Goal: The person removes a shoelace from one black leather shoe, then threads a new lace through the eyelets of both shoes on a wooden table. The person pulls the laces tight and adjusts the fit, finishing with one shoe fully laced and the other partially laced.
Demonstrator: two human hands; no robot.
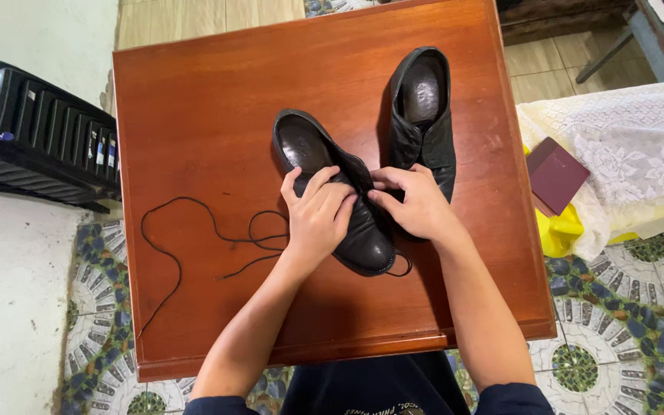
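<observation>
Two black leather shoes lie on a reddish-brown wooden table (217, 100). The nearer shoe (363, 238) points its toe toward me, and my left hand (318, 215) rests over its lace area, gripping it. My right hand (416, 204) pinches at the same shoe's tongue and eyelets from the right side. The second shoe (423, 115) sits behind, partly under my right hand. A long black shoelace (194, 223) trails loosely across the table to the left, its near end running under my left hand.
A black slatted crate (36, 134) stands left of the table. On the right are a white lace cloth (624, 146), a maroon book (556, 175) and a yellow bag (559, 230). Patterned tiles cover the floor.
</observation>
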